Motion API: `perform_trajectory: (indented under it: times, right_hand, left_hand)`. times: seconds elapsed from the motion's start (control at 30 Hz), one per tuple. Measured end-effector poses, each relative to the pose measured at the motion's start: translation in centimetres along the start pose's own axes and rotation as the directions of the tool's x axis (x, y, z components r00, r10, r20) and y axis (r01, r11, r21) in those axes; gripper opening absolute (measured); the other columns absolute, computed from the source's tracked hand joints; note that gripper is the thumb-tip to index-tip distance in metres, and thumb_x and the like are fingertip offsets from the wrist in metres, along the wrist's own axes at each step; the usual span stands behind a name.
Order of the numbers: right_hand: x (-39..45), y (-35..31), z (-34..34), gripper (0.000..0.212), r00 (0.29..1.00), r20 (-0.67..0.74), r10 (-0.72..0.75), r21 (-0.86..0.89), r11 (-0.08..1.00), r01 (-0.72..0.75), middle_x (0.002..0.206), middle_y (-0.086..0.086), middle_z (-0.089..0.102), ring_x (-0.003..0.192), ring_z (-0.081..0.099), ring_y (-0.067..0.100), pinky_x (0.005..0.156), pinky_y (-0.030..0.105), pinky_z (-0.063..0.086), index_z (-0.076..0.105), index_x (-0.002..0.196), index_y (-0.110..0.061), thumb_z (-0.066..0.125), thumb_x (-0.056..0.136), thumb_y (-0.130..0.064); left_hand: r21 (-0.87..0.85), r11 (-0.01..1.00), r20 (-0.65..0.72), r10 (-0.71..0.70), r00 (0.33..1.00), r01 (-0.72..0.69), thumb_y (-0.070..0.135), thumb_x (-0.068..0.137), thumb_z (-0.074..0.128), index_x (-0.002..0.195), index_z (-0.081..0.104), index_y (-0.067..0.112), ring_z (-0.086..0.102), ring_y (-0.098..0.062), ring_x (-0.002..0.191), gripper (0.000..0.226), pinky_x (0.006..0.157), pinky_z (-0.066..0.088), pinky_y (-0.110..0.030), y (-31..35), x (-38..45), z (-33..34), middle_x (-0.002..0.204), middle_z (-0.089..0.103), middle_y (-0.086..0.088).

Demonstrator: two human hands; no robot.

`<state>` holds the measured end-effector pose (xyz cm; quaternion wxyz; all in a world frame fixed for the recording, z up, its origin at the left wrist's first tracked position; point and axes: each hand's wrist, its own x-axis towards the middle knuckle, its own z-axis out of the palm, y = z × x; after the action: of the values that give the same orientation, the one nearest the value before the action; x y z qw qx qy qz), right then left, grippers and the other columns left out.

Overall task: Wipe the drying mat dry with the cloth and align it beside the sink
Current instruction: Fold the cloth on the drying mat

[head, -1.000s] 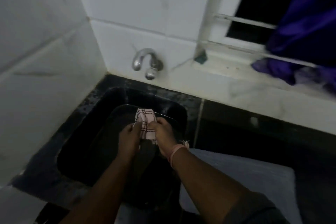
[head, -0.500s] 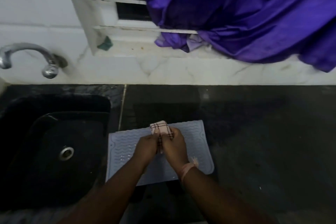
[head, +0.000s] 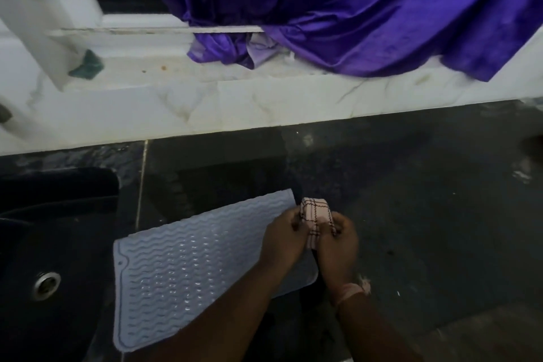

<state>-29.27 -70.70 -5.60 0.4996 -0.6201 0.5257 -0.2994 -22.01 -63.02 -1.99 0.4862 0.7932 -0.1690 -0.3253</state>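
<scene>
A pale grey ribbed drying mat (head: pixel 188 267) lies on the dark counter just right of the black sink (head: pixel 44 244), turned at a slant, with water drops shining on it. Both hands hold a small pink checked cloth (head: pixel 315 216), folded into a wad, over the mat's far right corner. My left hand (head: pixel 283 236) grips the cloth's left side and my right hand (head: pixel 338 239) grips its right side. My forearms hide the mat's near right edge.
The sink's metal drain (head: pixel 46 285) shows at lower left. A white marble ledge (head: pixel 264 100) runs behind the counter, with a small green scrap (head: pixel 86 64) on it. Purple fabric (head: pixel 352 9) hangs from the window bars. Dark counter (head: pixel 426 229) stretches to the right.
The hands carried the cloth from over the sink to the right, above the mat, and now sit at its far right corner. The view swung right, away from the tap.
</scene>
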Motion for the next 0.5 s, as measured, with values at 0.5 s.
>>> perform_trajectory:
  times: [0.5]
  right_hand:
    - [2.8, 4.6, 2.6, 0.025, 0.935, -0.252, -0.249, -0.593, 0.804, 0.055, 0.115, 0.007, 0.068, 0.103, 0.057, 0.037, 0.089, 0.047, 0.041, 0.069, 0.114, -0.024, 0.061, 0.091, -0.019]
  left_hand:
    - [0.242, 0.951, -0.045, 0.210, 0.977, -0.193, 0.025, 0.097, 0.059, 0.117, 0.070, 0.026, 0.066, -0.004, 0.092, 0.023, 0.081, 0.056, -0.023, -5.0, 5.1, 4.6, 0.106, 0.073, 0.009]
